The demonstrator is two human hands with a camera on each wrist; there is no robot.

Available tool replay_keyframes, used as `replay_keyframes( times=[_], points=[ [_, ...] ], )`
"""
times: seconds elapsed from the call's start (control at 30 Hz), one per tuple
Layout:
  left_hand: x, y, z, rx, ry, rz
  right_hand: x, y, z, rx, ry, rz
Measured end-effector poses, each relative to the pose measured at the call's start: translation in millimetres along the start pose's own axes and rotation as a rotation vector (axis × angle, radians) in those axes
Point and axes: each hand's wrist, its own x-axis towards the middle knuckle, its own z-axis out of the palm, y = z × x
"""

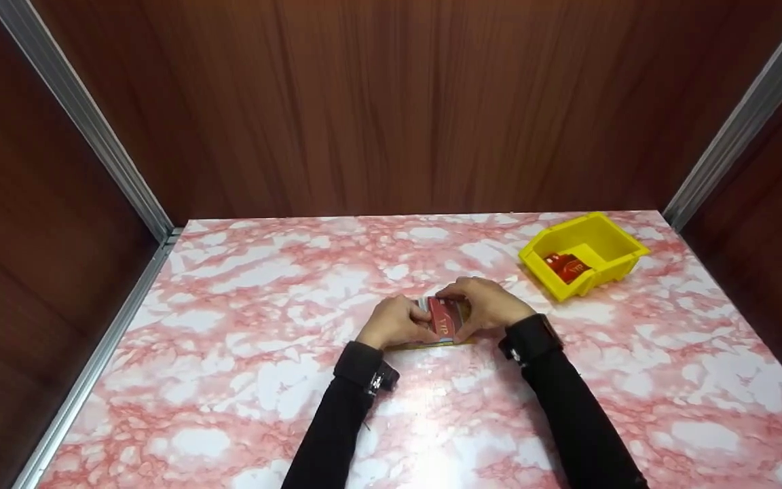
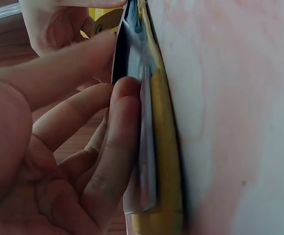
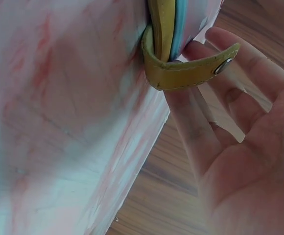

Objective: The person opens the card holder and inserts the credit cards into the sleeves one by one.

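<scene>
The table (image 1: 228,380) carries everything, its marbled top running to a straight far edge. Near its far right corner stands a yellow bin (image 1: 605,272). Well in from the far edge, between the left and right edges, two hands work together: the left hand (image 1: 394,322) pinches a leaf at the left side of a yellow card holder (image 2: 166,161), and the right hand (image 1: 493,305) grips a red card (image 1: 441,318) by its far and near edges, over that holder. Whether the card is going in or coming out, I cannot tell. Either way, it seems best to part the leaf just enough, keep the card flat and square to its slot, and slide it with light, even pressure so no corner catches. More red cards (image 1: 569,268) lie in the bin. The strap (image 3: 181,76) stands unfastened at the holder's right end; its snap (image 3: 224,65) should be kept clear of the card.
</scene>
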Motion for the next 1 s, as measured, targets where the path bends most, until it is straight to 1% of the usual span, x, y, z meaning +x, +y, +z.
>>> replay_keyframes(
  times=[0.07, 0.17, 0.23, 0.33, 0.4, 0.47, 0.53, 0.6, 0.67, 0.73, 0.87, 0.93, 1.0],
  points=[
    [-0.2, 1.0, 0.2, -0.017, -0.012, -0.022, -0.4, -1.9, 1.0, -0.028, 0.010, -0.012],
    [0.3, 1.1, 1.0, -0.019, -0.007, -0.049, -0.5, -4.5, 3.3, -0.074, 0.026, -0.044],
    [0.8, 0.6, 1.5, -0.025, -0.001, -0.053, -0.7, -6.6, 4.5, -0.101, 0.037, -0.050],
    [1.9, -1.1, 0.9, -0.037, -0.004, -0.029, -1.5, -9.6, 5.5, -0.121, 0.052, -0.037],
    [2.7, -3.1, -0.8, -0.058, -0.022, -0.009, -2.2, -11.7, 5.4, -0.125, 0.059, -0.018],
    [3.1, -6.3, -3.1, -0.050, -0.038, 0.017, -2.9, -13.1, 5.2, -0.129, 0.062, -0.007],
    [3.4, -10.7, -5.7, 0.005, -0.037, 0.053, -3.7, -14.2, 4.8, -0.140, 0.064, 0.004],
    [2.8, -15.6, -8.8, 0.093, -0.007, 0.099, -4.2, -15.4, 4.5, -0.145, 0.060, 0.014],
    [2.0, -19.9, -11.9, 0.158, 0.028, 0.122, -4.7, -15.9, 4.0, -0.150, 0.055, 0.022],
    [0.6, -23.7, -15.5, 0.189, 0.044, 0.130, -5.0, -16.2, 3.5, -0.149, 0.046, 0.033],
    [-1.9, -29.8, -22.0, 0.144, 0.004, 0.099, -5.1, -16.6, 2.5, -0.138, 0.030, 0.043],
    [-2.7, -32.6, -24.6, 0.129, -0.011, 0.098, -4.6, -17.0, 2.0, -0.127, 0.026, 0.039],
    [-3.0, -34.9, -26.5, 0.128, -0.010, 0.110, -3.9, -17.9, 1.3, -0.125, 0.029, 0.027]
  ],
)
